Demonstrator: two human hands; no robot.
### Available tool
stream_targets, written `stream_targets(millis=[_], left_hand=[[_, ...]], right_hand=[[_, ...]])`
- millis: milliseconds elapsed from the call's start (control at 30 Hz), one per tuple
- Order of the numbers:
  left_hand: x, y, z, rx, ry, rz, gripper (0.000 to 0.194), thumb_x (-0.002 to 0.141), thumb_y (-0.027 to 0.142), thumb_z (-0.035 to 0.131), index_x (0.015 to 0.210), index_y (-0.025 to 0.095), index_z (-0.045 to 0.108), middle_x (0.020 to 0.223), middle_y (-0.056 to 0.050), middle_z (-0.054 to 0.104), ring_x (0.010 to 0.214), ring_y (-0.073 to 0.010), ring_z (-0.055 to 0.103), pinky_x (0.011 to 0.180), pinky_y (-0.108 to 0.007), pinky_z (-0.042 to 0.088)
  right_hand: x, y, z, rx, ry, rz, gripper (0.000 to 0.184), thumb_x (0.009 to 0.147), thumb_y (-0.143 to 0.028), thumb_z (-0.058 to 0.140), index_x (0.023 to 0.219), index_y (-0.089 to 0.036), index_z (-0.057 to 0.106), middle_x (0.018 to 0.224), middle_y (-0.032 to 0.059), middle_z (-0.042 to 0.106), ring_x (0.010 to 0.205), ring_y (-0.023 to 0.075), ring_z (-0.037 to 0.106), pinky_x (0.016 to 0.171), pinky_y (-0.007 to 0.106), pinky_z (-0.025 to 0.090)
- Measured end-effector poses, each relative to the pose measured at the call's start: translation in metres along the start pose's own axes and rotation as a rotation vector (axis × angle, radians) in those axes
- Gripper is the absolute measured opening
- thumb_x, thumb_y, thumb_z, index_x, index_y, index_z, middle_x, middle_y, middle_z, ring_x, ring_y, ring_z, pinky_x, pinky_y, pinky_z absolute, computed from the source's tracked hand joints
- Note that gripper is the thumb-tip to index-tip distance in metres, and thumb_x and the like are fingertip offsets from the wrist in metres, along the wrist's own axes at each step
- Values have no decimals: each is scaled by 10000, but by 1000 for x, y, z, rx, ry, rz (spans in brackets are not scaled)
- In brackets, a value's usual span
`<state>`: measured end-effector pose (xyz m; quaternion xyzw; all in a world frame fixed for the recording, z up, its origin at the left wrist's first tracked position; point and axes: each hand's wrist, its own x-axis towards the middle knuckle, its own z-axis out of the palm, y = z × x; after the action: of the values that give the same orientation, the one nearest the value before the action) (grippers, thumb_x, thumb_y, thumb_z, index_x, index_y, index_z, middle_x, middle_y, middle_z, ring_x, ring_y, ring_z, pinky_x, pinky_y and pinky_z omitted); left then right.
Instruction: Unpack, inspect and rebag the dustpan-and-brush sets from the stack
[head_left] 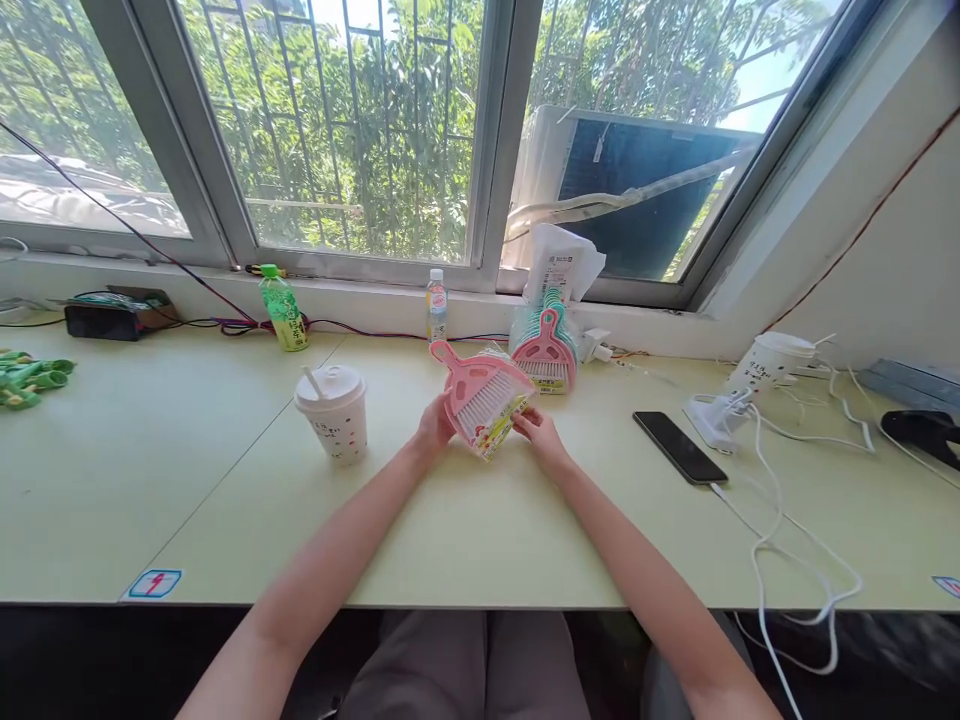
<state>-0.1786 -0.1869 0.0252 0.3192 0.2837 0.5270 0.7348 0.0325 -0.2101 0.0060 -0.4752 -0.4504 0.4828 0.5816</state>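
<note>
A pink mini dustpan-and-brush set (480,392) in clear packaging is held tilted just above the pale green table (465,540). My left hand (435,425) grips its left edge, fingers closed on it. At the lower right corner of the packet, my right hand (536,428) pinches the wrapper. Behind it a stack of similar pink and teal sets (546,350) leans at the windowsill, with a white plastic bag (562,262) above.
A lidded paper cup with a straw (334,412) stands left of my hands. A black phone (679,447) lies to the right, with a white cable (780,520), a charger and another cup (772,362). Two bottles, one green (283,308) and one clear (436,305), stand by the window.
</note>
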Motion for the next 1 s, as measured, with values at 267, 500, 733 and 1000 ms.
stream_targets(millis=[267, 500, 733, 1000], left_hand=[[6, 0, -10, 168, -236, -113, 326, 858, 436, 580, 967, 147, 686, 862, -79, 722, 759, -197, 662, 722, -305, 486], [26, -4, -16, 113, 85, 80, 218, 902, 239, 521, 981, 125, 689, 973, -106, 727, 808, -152, 676, 773, -268, 516], [10, 8, -4, 216, -22, 24, 488, 894, 511, 493, 1264, 203, 572, 1266, -148, 617, 1081, -261, 630, 867, -424, 532], [-5, -15, 3, 456, -382, -196, 446, 781, 502, 664, 1045, 143, 677, 1107, -187, 690, 841, -254, 706, 678, -311, 559]], right_hand=[[3, -8, -12, 54, 5, 138, 370, 616, -315, 814, 910, -177, 638, 914, 65, 736, 772, 196, 709, 720, 334, 598], [5, -30, -28, 26, -89, 220, 278, 594, -203, 823, 827, -131, 690, 880, 96, 751, 781, 217, 723, 730, 333, 613], [5, -28, -27, 104, 26, 132, 279, 590, -220, 827, 816, -143, 683, 836, 80, 751, 779, 237, 724, 754, 379, 616], [4, -13, -19, 192, 138, 36, 229, 667, -247, 787, 826, -171, 641, 943, 78, 737, 960, 247, 694, 857, 393, 595]])
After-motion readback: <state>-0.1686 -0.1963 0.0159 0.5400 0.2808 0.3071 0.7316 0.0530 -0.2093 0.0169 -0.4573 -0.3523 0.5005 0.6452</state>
